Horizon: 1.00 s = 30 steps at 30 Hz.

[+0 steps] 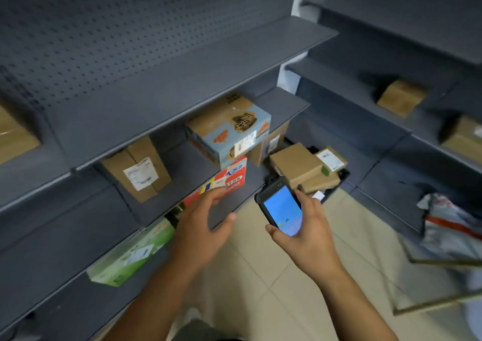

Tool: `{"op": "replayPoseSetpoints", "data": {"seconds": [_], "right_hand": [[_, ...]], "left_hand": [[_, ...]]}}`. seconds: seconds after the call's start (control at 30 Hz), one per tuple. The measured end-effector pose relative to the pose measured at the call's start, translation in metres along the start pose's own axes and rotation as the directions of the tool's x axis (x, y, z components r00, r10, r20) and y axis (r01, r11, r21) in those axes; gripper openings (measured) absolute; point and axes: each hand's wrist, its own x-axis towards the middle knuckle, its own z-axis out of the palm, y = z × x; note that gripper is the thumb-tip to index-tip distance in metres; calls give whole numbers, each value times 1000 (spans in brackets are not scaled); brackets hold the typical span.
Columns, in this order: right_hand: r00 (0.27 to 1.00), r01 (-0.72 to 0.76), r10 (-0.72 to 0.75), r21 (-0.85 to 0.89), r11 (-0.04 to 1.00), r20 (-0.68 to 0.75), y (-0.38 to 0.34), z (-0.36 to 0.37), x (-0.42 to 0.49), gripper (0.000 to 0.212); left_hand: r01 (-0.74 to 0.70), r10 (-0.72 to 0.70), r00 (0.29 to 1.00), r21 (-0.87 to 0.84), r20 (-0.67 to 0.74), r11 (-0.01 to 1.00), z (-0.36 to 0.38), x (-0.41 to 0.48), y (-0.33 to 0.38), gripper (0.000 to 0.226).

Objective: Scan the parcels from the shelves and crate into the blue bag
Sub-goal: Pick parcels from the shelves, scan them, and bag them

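Your left hand (pixel 200 225), fingers spread and empty, hovers at the red box (pixel 224 181) on the shelf (pixel 182 163). Your right hand (pixel 305 233) grips the scanner (pixel 283 210). You seem to be picking the next parcel: grasp it, find its label, then aim the scanner.

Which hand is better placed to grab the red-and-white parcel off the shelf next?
Left, probably. The left hand is free, with its fingers spread close by the red-and-white parcel, while the right hand grips the scanner.
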Motion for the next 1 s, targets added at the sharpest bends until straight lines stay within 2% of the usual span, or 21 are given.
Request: {"op": "replayPoseSetpoints", "data": {"seconds": [0.33, 0.57, 0.73, 1.0], "right_hand": [[979, -196, 191, -70, 978, -68, 24, 6, 72, 88], [957, -276, 265, -87, 957, -121, 11, 13, 157, 89], [926, -348, 331, -69, 935, -183, 19, 12, 192, 89], [894, -388, 381, 16, 922, -235, 74, -17, 236, 89]], "left_hand": [[5, -3, 981, -9, 193, 1000, 44, 107, -23, 51], [3, 0, 965, -12, 263, 1000, 54, 207, -45, 56], [-23, 26, 935, -14, 353, 1000, 77, 274, -47, 60], [-68, 47, 886, 28, 462, 997, 149, 323, -21, 48]]}}
